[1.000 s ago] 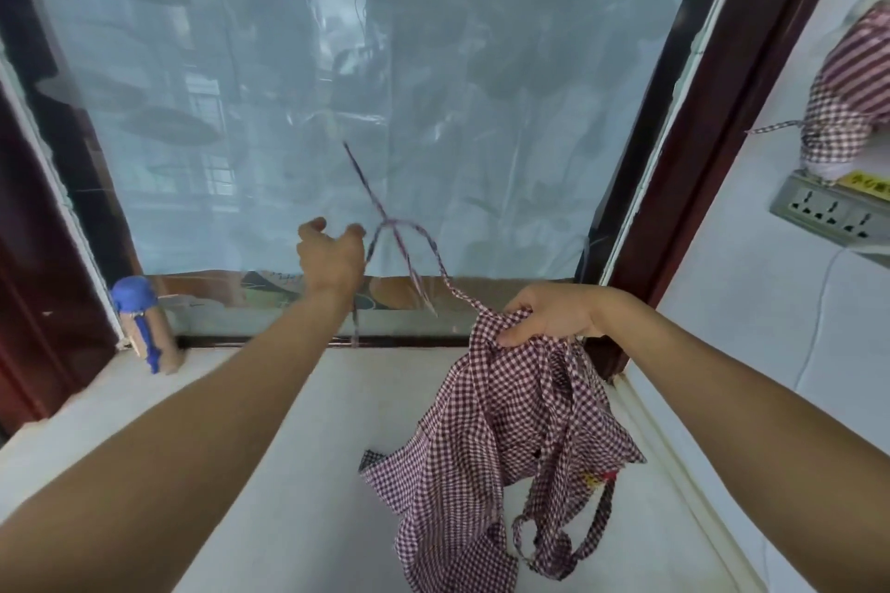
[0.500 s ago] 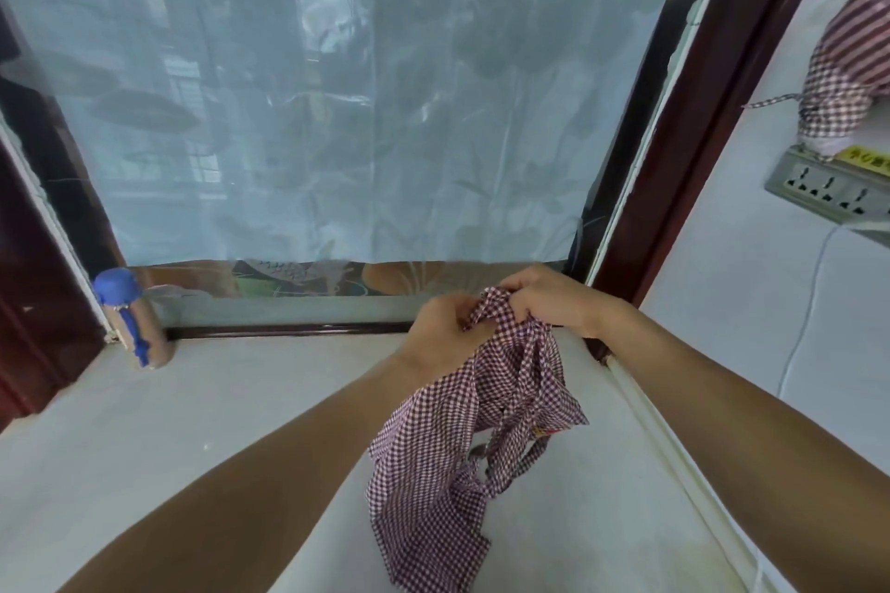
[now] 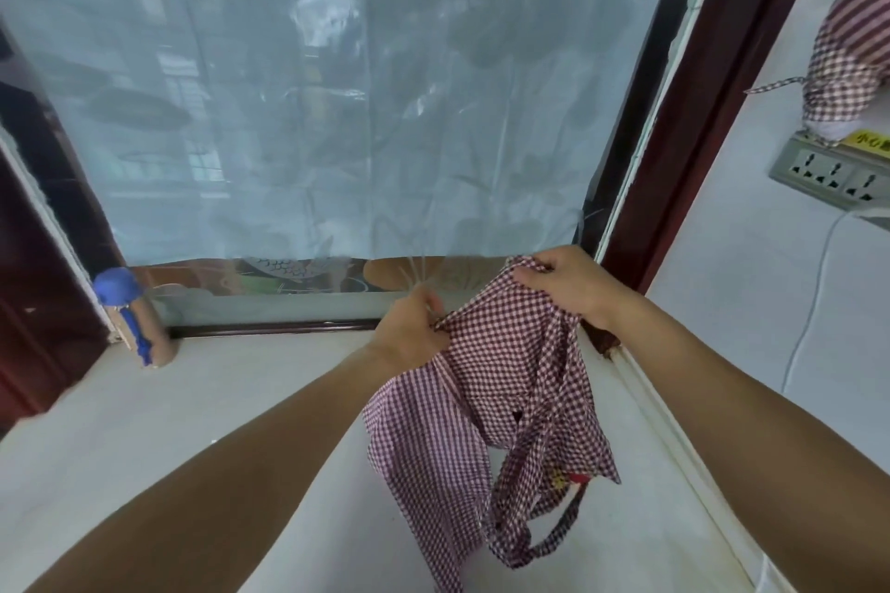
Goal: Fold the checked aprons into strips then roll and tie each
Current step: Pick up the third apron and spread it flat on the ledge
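Head view: the person's left hand (image 3: 409, 335) pinches the top hem of the checked apron (image 3: 491, 404); the right hand (image 3: 563, 282) grasps the same hem further along, near the far right corner of the surface (image 3: 144, 448). The apron hangs between them in a bunch, its lower folds and a strap loop (image 3: 549, 539) trailing toward the right edge.

Risk, as judged: the cloth is crumpled and the loop dangles free, so it could snag or get folded inside, giving an uneven strip. A light pinch may let the hem slip.

Against half a second earlier, the hands have parted, spreading the hem; previously they met at one bunched point.
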The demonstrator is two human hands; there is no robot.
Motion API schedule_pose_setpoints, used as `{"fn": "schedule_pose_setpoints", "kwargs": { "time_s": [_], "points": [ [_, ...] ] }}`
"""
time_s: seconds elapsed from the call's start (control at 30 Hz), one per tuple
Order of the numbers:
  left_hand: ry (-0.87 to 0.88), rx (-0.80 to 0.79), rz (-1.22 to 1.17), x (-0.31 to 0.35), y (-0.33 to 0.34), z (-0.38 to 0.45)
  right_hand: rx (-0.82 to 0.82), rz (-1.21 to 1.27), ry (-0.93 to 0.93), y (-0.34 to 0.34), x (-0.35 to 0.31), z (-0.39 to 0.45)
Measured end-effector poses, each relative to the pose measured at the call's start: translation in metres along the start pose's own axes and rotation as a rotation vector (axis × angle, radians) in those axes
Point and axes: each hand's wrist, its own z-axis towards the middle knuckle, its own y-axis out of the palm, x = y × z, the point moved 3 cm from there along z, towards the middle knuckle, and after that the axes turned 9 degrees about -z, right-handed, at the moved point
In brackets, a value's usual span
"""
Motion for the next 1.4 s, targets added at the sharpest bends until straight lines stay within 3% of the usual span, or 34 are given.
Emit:
{"fn": "schedule_pose_setpoints", "kwargs": {
  "time_s": [0.07,0.17,0.23,0.3,0.43,0.57,0.73,0.83,1.03,1.13,1.2,1.27,1.4],
  "points": [
    [0.030,0.023,-0.003,-0.006,-0.008,0.000,0.033,0.106,0.015,-0.013,0.004,0.001],
    [0.048,-0.117,-0.015,-0.009,-0.013,-0.001,-0.021,0.222,-0.027,-0.028,0.007,-0.001],
    [0.022,-0.223,-0.015,-0.014,-0.012,-0.002,-0.084,0.206,-0.044,-0.033,0.006,-0.001],
    [0.027,-0.231,0.023,-0.019,-0.010,-0.003,-0.123,0.169,-0.066,-0.033,0.003,0.002],
    [0.060,-0.303,0.249,-0.016,0.000,-0.007,-0.176,0.076,-0.136,-0.031,-0.009,0.006],
    [-0.063,-0.417,0.437,-0.011,0.008,-0.014,-0.222,-0.023,-0.175,-0.036,-0.019,0.004],
    [-0.243,-0.566,0.350,-0.015,0.021,-0.024,-0.197,-0.127,-0.198,-0.043,-0.022,0.004],
    [-0.195,-0.484,0.401,-0.020,0.019,-0.020,-0.175,-0.181,-0.179,-0.049,-0.021,0.006],
    [-0.098,-0.089,0.304,-0.022,-0.026,-0.001,-0.143,-0.389,-0.097,-0.063,0.007,0.007],
    [-0.120,-0.121,0.187,-0.016,-0.039,0.000,-0.147,-0.518,-0.071,-0.059,0.023,0.009],
    [-0.137,-0.277,0.286,-0.014,-0.034,-0.005,-0.068,-0.466,-0.087,-0.055,0.027,0.010],
    [-0.161,-0.409,0.394,-0.017,-0.017,-0.013,0.120,-0.337,-0.145,-0.052,0.022,0.010],
    [-0.202,-0.443,0.495,-0.041,0.029,-0.022,0.400,-0.232,-0.274,-0.053,-0.003,0.009]
  ]
}}
